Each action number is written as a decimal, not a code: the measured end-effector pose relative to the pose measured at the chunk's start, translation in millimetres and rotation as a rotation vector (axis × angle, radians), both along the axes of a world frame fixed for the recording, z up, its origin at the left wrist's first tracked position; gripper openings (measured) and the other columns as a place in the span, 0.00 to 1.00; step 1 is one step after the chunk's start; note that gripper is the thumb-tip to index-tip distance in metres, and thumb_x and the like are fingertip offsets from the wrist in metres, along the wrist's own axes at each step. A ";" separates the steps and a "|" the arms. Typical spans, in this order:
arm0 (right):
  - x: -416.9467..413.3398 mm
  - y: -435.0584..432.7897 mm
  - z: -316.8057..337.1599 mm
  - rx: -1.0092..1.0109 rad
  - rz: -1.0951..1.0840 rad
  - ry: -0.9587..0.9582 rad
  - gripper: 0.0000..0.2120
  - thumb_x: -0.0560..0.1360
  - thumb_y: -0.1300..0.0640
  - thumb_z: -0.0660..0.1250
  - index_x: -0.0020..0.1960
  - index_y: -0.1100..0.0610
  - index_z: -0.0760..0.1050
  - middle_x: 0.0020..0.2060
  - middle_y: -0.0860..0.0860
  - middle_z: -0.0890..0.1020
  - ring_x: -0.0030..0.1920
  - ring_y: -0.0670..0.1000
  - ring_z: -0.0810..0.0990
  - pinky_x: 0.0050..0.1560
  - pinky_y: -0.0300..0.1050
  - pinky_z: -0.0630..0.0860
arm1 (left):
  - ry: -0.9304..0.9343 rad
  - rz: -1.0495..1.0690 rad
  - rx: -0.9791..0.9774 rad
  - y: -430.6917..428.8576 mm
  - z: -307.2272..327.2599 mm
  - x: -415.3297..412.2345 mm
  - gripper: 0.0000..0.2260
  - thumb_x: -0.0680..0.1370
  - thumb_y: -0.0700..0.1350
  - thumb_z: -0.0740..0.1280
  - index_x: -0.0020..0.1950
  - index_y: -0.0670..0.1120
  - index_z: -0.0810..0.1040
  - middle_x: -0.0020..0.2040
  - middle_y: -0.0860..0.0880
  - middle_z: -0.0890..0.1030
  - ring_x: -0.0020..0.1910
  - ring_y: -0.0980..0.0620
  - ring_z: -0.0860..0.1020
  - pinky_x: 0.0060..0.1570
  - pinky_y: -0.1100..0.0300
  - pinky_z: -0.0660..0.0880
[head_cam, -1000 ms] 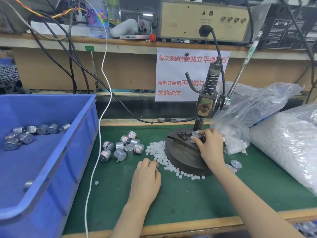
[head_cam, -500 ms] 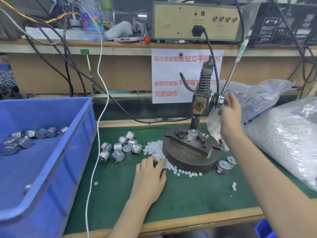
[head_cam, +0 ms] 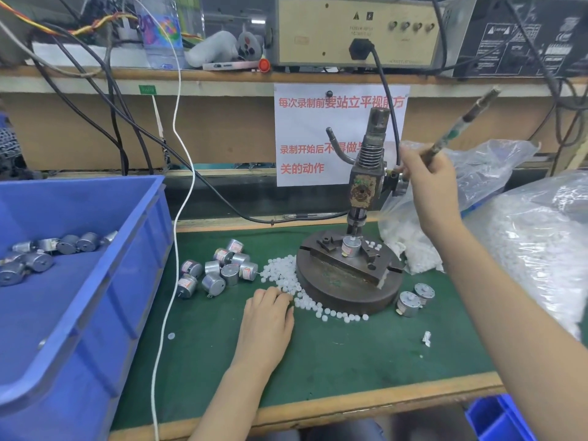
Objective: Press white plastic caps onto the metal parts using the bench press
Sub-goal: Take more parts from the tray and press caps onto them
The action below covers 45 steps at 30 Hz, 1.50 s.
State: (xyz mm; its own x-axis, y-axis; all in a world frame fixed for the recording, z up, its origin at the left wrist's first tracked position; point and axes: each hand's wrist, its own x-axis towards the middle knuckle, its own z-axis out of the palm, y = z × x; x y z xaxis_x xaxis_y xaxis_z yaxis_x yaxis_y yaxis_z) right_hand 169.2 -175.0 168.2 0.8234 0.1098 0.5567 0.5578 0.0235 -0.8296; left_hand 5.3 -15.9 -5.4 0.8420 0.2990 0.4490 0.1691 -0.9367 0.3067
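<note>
The bench press (head_cam: 361,186) is made of dull, rusted metal, its lever (head_cam: 461,122) paint-flecked, its base (head_cam: 346,291) dark and rough. The metal parts (head_cam: 219,268) are finished in smooth silver. The caps (head_cam: 284,275) are of white, translucent plastic. The surface (head_cam: 350,361) is covered with matt green matting, edged in wood. The crate (head_cam: 95,297) is of glossy blue plastic.

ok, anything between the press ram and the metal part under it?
Nothing visible. The metal part stands upright on the press base, right under the ram. The left hand rests by the loose white caps, off to the side; the right hand grips the lever.
</note>
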 end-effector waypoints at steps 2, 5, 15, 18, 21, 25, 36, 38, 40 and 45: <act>1.2 -1.2 -0.4 -0.005 -0.011 -0.009 0.11 0.77 0.52 0.63 0.41 0.57 0.69 0.31 0.50 0.70 0.28 0.38 0.68 0.32 0.27 0.67 | 0.018 0.017 0.011 2.3 -5.0 2.4 0.11 0.80 0.46 0.58 0.58 0.47 0.76 0.54 0.51 0.74 0.54 0.48 0.70 0.55 0.59 0.64; -0.3 -1.5 -4.6 -0.022 -0.014 -0.004 0.09 0.77 0.53 0.63 0.42 0.58 0.71 0.34 0.54 0.73 0.33 0.43 0.71 0.34 0.27 0.68 | 0.016 0.038 -0.010 3.1 -5.9 3.8 0.13 0.81 0.47 0.55 0.61 0.49 0.74 0.55 0.52 0.73 0.55 0.50 0.68 0.56 0.61 0.63; -11.8 -3.2 -42.8 -0.142 -0.164 -0.079 0.21 0.75 0.61 0.62 0.67 0.52 0.65 0.63 0.45 0.73 0.64 0.43 0.69 0.66 0.40 0.64 | -0.058 0.008 -0.065 3.2 -4.9 0.8 0.07 0.78 0.43 0.64 0.49 0.43 0.80 0.48 0.48 0.76 0.48 0.46 0.71 0.51 0.58 0.67; -15.9 0.9 -82.7 -0.297 -0.211 0.117 0.23 0.76 0.61 0.59 0.71 0.58 0.62 0.68 0.54 0.69 0.67 0.51 0.68 0.69 0.48 0.64 | -0.036 -0.011 -0.075 3.1 -4.7 -1.2 0.08 0.79 0.46 0.62 0.51 0.45 0.79 0.49 0.50 0.75 0.49 0.49 0.70 0.52 0.61 0.65; -17.8 12.6 -113.5 -0.540 -0.144 0.154 0.22 0.77 0.59 0.60 0.70 0.58 0.66 0.65 0.55 0.73 0.64 0.54 0.71 0.64 0.48 0.67 | -0.026 -0.025 -0.081 5.3 -7.4 -1.2 0.08 0.80 0.48 0.60 0.52 0.47 0.77 0.50 0.52 0.73 0.50 0.52 0.68 0.52 0.65 0.62; -12.4 30.4 -120.1 -0.698 -0.125 0.003 0.21 0.77 0.57 0.63 0.68 0.61 0.68 0.66 0.56 0.73 0.69 0.54 0.66 0.68 0.49 0.62 | -0.041 -0.035 -0.095 6.4 -7.4 -0.5 0.06 0.79 0.47 0.61 0.49 0.47 0.75 0.49 0.53 0.73 0.49 0.53 0.68 0.51 0.65 0.62; -42.4 -3.9 -124.3 -0.694 -0.187 -0.132 0.15 0.72 0.56 0.71 0.57 0.58 0.79 0.48 0.51 0.81 0.50 0.50 0.69 0.52 0.40 0.63 | -0.049 -0.046 -0.170 6.1 -3.7 -2.5 0.05 0.77 0.46 0.64 0.43 0.46 0.74 0.41 0.54 0.70 0.44 0.53 0.67 0.45 0.65 0.61; -57.9 -20.2 -129.1 -0.663 -0.146 -0.124 0.14 0.71 0.57 0.72 0.56 0.57 0.79 0.46 0.48 0.80 0.48 0.49 0.68 0.47 0.36 0.60 | -0.055 -0.046 -0.184 7.0 -3.9 -2.4 0.06 0.77 0.47 0.65 0.42 0.46 0.74 0.40 0.55 0.69 0.42 0.54 0.65 0.45 0.65 0.61; -68.3 -35.5 -134.8 -0.673 -0.113 -0.105 0.14 0.70 0.57 0.73 0.56 0.56 0.79 0.44 0.46 0.78 0.47 0.49 0.69 0.45 0.35 0.60 | -0.070 -0.040 -0.214 7.8 -4.0 -1.5 0.07 0.76 0.47 0.66 0.41 0.45 0.75 0.39 0.55 0.69 0.42 0.54 0.66 0.44 0.65 0.62; -74.0 -58.1 -150.0 -0.766 -0.114 -0.119 0.14 0.69 0.59 0.74 0.54 0.57 0.78 0.46 0.48 0.79 0.46 0.50 0.71 0.46 0.34 0.61 | -0.099 -0.021 -0.284 7.4 -3.0 -2.4 0.05 0.75 0.45 0.69 0.41 0.44 0.77 0.38 0.55 0.70 0.42 0.54 0.68 0.43 0.64 0.65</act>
